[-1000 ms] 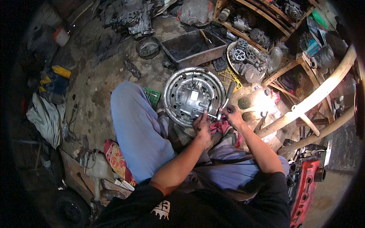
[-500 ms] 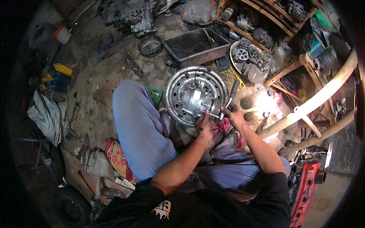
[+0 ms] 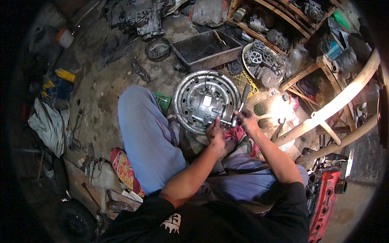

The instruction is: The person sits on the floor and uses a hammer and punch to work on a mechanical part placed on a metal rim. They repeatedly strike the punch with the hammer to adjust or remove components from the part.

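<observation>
In front of my crossed legs, a silver compressor-like metal housing (image 3: 205,102) with a pulley on its right side sits on a steel wheel rim (image 3: 182,110). My right hand (image 3: 248,121) is closed around the lower part of a ratchet wrench (image 3: 245,94), whose dark handle points up and away. From the ratchet's head a short shiny bar runs left to the housing's near edge. The fingers of my left hand (image 3: 216,133) pinch at the left end of that bar, hiding its tip. Beneath the hands lies a pink-red cloth (image 3: 235,132).
Beyond the rim stand a grey tray (image 3: 210,64) with a brush in it and a round pan (image 3: 158,49). A basin of metal parts (image 3: 263,60) and a yellow crate (image 3: 245,82) lie to the right. A green socket case (image 3: 164,102) is beside my left knee. Curved wooden poles (image 3: 332,111) cross the right side.
The ratchet's handle has swung slightly leftward in my right hand. My left hand stays at the bar, and the whole view has shifted a little.
</observation>
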Demonstrator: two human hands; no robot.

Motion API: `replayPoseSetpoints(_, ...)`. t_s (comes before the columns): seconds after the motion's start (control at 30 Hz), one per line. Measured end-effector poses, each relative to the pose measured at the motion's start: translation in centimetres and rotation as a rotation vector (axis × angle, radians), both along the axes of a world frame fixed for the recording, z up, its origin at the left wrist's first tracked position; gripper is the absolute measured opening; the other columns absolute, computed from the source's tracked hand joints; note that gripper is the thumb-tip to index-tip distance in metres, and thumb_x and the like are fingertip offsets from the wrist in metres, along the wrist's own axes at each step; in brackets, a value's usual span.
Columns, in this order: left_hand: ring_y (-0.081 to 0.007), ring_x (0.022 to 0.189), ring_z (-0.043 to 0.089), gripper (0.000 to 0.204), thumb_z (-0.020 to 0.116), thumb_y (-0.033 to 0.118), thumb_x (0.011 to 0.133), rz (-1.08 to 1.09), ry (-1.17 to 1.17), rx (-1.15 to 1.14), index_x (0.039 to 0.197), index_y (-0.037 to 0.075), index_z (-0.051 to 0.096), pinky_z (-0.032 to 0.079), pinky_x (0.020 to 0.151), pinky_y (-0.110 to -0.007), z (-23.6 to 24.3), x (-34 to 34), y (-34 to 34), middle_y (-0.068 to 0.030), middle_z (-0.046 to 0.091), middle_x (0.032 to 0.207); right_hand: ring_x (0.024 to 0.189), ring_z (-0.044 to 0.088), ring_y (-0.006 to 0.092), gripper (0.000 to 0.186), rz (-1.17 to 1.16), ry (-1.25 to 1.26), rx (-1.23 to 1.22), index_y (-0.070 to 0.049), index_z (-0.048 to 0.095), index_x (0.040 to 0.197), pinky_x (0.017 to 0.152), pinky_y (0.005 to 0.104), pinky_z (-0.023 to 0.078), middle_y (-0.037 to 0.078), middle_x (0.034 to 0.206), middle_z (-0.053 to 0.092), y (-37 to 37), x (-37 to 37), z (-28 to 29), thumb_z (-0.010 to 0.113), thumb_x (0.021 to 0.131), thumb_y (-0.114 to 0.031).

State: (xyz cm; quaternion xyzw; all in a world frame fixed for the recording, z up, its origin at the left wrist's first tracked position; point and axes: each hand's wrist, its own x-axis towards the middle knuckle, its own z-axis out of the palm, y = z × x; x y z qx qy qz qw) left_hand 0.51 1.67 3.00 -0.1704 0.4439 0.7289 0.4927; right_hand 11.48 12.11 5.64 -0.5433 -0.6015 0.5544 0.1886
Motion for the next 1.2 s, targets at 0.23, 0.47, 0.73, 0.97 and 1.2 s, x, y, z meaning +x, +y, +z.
replayPoseSetpoints(0.23, -0.0122, 0.074, 0.058, 0.033, 0.067, 0.034, 0.093, -0.082, -0.089, 0.041, 0.092, 0.001, 0.064, 0.052, 0.070, -0.028, 1.1, -0.2, -1.1, -0.0018, 0.059, 0.078, 0.111, 0.058, 0.0291, 0.029, 0.928, -0.012, 0.822, -0.001, 0.064, 0.104, 0.088, 0.0362, 0.049, 0.017, 0.118, 0.060, -2.5, 2.9, 3.9, 0.073, 0.085, -0.021)
replayPoseSetpoints(0.47, -0.0148, 0.078, 0.061, 0.036, 0.071, 0.031, 0.090, -0.073, 0.107, 0.017, 0.103, -0.002, 0.065, 0.053, 0.072, -0.029, -3.5, 0.3, -0.4, -0.0057, 0.061, 0.081, 0.082, 0.063, 0.0171, 0.032, 0.139, 0.023, 0.111, 0.000, 0.066, 0.104, 0.076, 0.0314, 0.050, 0.008, 0.094, 0.069, 0.2, 1.4, 0.6, 0.074, 0.086, -0.025)
replayPoseSetpoints(0.73, -0.0137, 0.075, 0.055, 0.025, 0.072, 0.021, 0.089, -0.053, 0.119, -0.035, 0.097, -0.002, 0.065, 0.046, 0.071, -0.028, -1.4, 0.1, -0.8, -0.0035, 0.062, 0.085, 0.077, 0.066, 0.0173, 0.036, 0.124, 0.209, -0.156, 0.005, 0.065, 0.102, 0.070, 0.0305, 0.054, 0.013, 0.097, 0.069, 0.2, 0.9, 2.1, 0.072, 0.088, -0.028)
replayPoseSetpoints(0.97, -0.0146, 0.076, 0.057, 0.025, 0.073, 0.020, 0.089, 0.014, 0.102, 0.033, 0.097, -0.002, 0.065, 0.047, 0.072, -0.027, -1.1, 0.5, -0.3, -0.0042, 0.061, 0.085, 0.066, 0.067, 0.0199, 0.041, 0.021, 0.263, -0.254, 0.005, 0.058, 0.106, 0.058, 0.0337, 0.059, 0.012, 0.087, 0.067, 2.8, 0.9, 5.0, 0.062, 0.095, -0.035)
replayPoseSetpoints(1.2, -0.0159, 0.078, 0.058, 0.026, 0.073, 0.020, 0.089, 0.010, 0.044, 0.018, 0.098, -0.002, 0.062, 0.050, 0.074, -0.030, -0.1, 0.1, -0.6, -0.0057, 0.061, 0.088, 0.066, 0.067, 0.0188, 0.035, 0.137, 0.190, 0.085, 0.008, 0.056, 0.105, 0.058, 0.0318, 0.057, 0.012, 0.085, 0.066, 1.2, -0.2, 6.9, 0.063, 0.095, -0.025)
